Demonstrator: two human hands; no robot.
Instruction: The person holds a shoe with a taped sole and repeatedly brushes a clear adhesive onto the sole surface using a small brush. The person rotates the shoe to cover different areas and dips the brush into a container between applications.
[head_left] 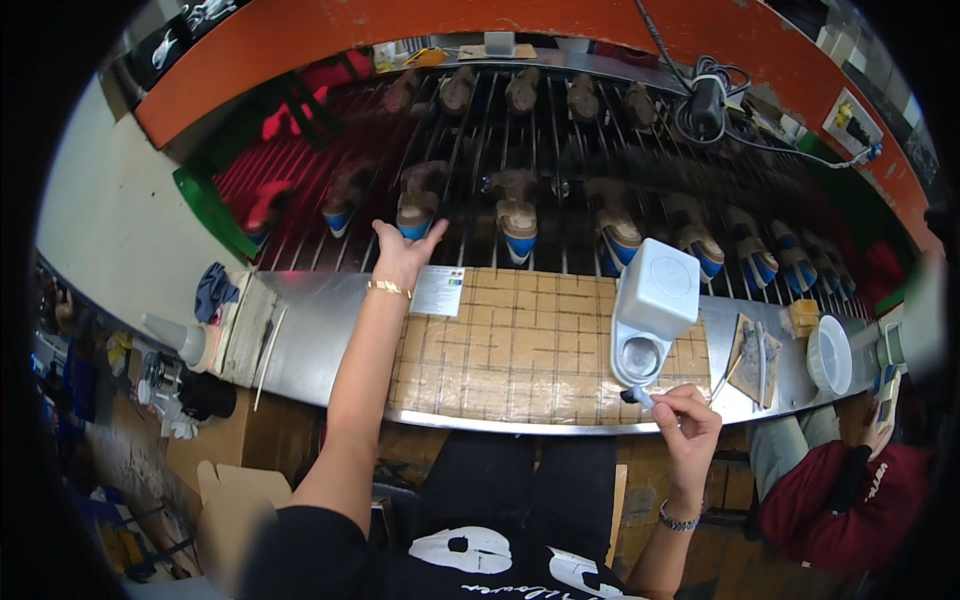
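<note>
— So, head view, the only one: where's the left hand [403, 258]?
— Past the worktop's [310, 330] far edge, left of centre. Palm up, fingers and thumb spread at the toe of a blue-toed shoe [416, 205].
— Gripping it?
— No, the hand's spread; can't tell if the fingertips touch. Shoe's on the rack [468, 232] of metal bars, more shoes in rows around it.
— Right hand [690, 428]?
— Well apart from the left, at the near edge, right of centre. Thumb and fingers pinched on a small dark-tipped tool [644, 399], just beside the round cup of a pale grey dispenser [660, 290].
— Anything else on the worktop?
— Brown sheet [510, 350] along the near edge, white card [438, 295] at its far left corner, translucent bowl [828, 356] by the worktop's right end.
— Anyone else?
— Person in maroon [835, 505], off the near right corner.
</note>
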